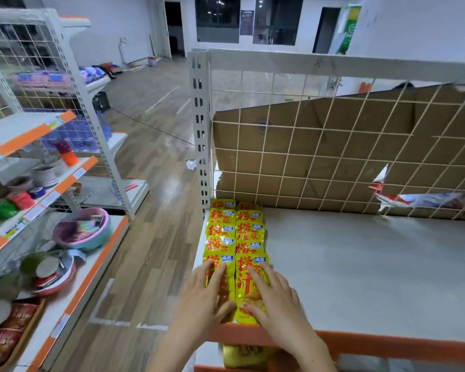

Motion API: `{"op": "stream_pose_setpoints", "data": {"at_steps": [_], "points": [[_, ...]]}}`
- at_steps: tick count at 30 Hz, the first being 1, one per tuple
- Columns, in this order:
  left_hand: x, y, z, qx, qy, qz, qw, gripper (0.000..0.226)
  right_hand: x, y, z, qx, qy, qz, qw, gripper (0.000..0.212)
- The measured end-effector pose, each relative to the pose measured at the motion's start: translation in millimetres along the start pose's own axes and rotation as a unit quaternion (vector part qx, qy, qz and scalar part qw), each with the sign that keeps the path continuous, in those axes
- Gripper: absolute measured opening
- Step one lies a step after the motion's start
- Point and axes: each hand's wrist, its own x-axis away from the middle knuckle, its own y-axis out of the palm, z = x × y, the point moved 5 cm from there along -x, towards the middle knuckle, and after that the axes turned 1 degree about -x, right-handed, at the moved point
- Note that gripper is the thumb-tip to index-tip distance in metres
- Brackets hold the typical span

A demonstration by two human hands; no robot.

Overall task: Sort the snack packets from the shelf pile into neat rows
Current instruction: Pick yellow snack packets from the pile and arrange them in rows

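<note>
I see two columns of yellow snack packets (235, 237) lying at the left end of the shelf (360, 264), each overlapping the next like shingles and running from the orange front edge (387, 345) back to the wire grid (333, 146). Their long axes point away from me, front to back.

My left hand (204, 299) lies flat on the nearest packet of the left column, my right hand (277, 299) flat on the nearest packet of the right column. The fingers (255, 275) of both are spread and pressing down, gripping nothing. Each hand sits directly over its own column, so neither needs to cross.

More yellow packets (242, 355) show on the level below the orange edge, closer to my right hand, I judge. Any squaring push should run along the columns, toward the grid.
</note>
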Motion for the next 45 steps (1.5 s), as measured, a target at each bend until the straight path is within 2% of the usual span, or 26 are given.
{"op": "stream_pose_setpoints", "data": {"at_steps": [4, 6, 10, 13, 15, 17, 18, 21, 25, 31, 37, 45], "points": [[-4, 1, -2, -0.042, 0.006, -0.023, 0.999, 0.077, 2, 1, -1, -0.012, 0.015, 0.006, 1.0, 0.069], [-7, -5, 0, -0.062, 0.027, -0.005, 0.998, 0.078, 3, 1, -2, -0.016, 0.03, 0.017, 0.999, 0.068], [-15, -11, -5, -0.113, 0.069, 0.024, 0.991, 0.066, 7, -2, -6, 0.004, 0.046, 0.043, 0.998, 0.068], [-22, -22, 0, -0.126, 0.108, 0.042, 0.985, 0.055, 16, -13, -6, -0.028, 0.083, 0.066, 0.994, 0.064], [-30, -31, 8, -0.101, 0.137, 0.057, 0.984, 0.054, 27, -29, 0, -0.008, 0.121, 0.132, 0.984, 0.065], [-33, -39, 23, -0.07, 0.171, 0.08, 0.98, 0.049, 52, -48, 10, 0.012, 0.163, 0.204, 0.965, 0.052], [-31, -40, 34, -0.057, 0.19, 0.088, 0.976, 0.047, 67, -54, 17, 0.009, 0.186, 0.21, 0.96, 0.048], [-18, -29, 80, -0.014, 0.259, 0.089, 0.962, 0.046, 122, -57, 44, 0.013, 0.24, 0.192, 0.952, 0.05], [8, 4, 157, 0.007, 0.331, 0.033, 0.943, 0.044, 195, -59, 76, 0.023, 0.305, 0.222, 0.926, 0.06], [61, 56, 277, 0.009, 0.422, -0.019, 0.906, 0.044, 310, -60, 135, 0.028, 0.388, 0.216, 0.896, 0.061], [128, 108, 386, 0.016, 0.519, -0.002, 0.855, 0.034, 418, -62, 189, 0.048, 0.442, 0.226, 0.867, 0.058], [182, 154, 494, -0.037, 0.571, 0.006, 0.82, 0.035, 509, -68, 248, 0.039, 0.494, 0.224, 0.84, 0.059]]}}
